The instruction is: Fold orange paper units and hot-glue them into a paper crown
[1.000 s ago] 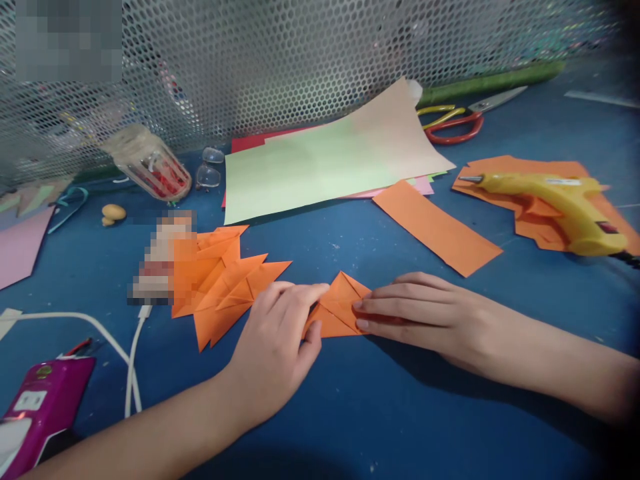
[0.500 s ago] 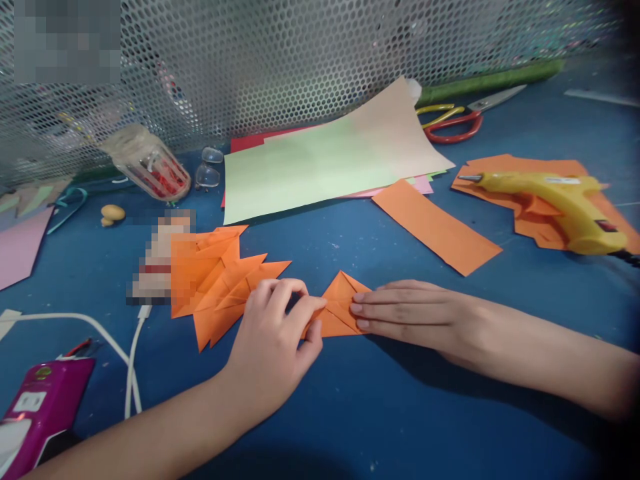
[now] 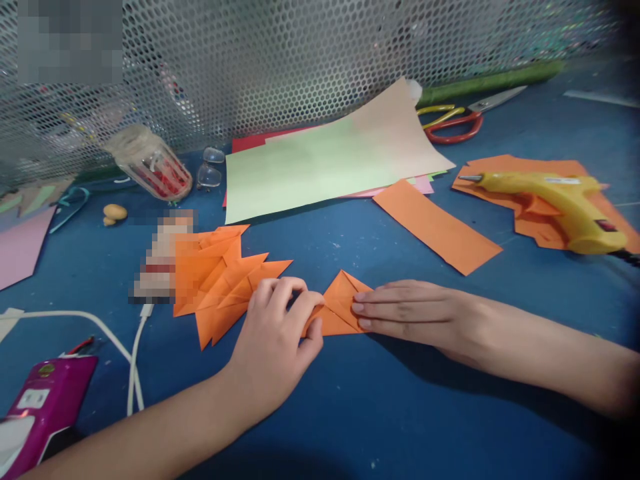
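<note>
A small piece of orange folded paper (image 3: 341, 293) lies on the blue table, creased to a peak at the top. My left hand (image 3: 283, 333) is closed with curled fingers on the paper's left end, thumb and forefinger near each other; that end is partly hidden. Stretched out flat, the fingers of my right hand (image 3: 407, 310) press on the paper's right side and cover its right corner. Just left of my left hand sits a pile of pointed orange folded paper pieces (image 3: 220, 273), partly behind the fingers.
A yellow glue gun (image 3: 555, 193) rests on orange paper at the right, near an orange paper strip (image 3: 437, 227). Behind are coloured sheets (image 3: 320, 167), scissors (image 3: 460, 127) and a jar (image 3: 150, 163). A white cable (image 3: 95, 320) and purple device (image 3: 55, 393) lie at left.
</note>
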`<action>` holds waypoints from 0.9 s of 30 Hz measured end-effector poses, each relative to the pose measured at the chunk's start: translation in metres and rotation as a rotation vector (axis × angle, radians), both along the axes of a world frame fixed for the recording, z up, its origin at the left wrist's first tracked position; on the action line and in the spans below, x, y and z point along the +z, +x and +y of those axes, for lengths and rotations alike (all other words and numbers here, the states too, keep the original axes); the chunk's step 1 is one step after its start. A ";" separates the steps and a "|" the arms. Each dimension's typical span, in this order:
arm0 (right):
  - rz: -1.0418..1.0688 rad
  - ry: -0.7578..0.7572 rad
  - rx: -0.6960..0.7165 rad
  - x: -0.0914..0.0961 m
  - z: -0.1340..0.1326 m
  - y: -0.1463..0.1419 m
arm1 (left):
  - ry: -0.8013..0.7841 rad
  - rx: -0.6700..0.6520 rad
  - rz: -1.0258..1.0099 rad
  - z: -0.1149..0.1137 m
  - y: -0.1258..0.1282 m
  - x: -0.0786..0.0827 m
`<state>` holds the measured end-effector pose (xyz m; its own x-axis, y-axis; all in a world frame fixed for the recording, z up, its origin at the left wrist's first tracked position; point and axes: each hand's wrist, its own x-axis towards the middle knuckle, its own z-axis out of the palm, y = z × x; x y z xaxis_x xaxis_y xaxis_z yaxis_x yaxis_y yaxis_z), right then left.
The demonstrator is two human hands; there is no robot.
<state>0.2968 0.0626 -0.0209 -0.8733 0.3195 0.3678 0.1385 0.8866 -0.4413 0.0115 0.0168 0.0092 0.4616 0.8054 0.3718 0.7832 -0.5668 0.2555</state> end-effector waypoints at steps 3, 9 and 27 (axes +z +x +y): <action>-0.002 -0.007 0.004 -0.001 0.000 0.000 | 0.025 -0.009 0.019 0.000 -0.001 0.001; 0.011 -0.015 -0.013 0.001 -0.001 -0.001 | 0.072 -0.035 0.086 0.000 -0.004 0.004; -0.016 0.301 -0.151 0.022 -0.002 -0.014 | 0.217 -0.080 0.114 -0.007 -0.003 -0.004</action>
<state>0.2831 0.0607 0.0010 -0.8307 0.3245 0.4523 0.2827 0.9459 -0.1594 0.0090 0.0096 0.0048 0.5696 0.6716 0.4738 0.7505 -0.6601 0.0334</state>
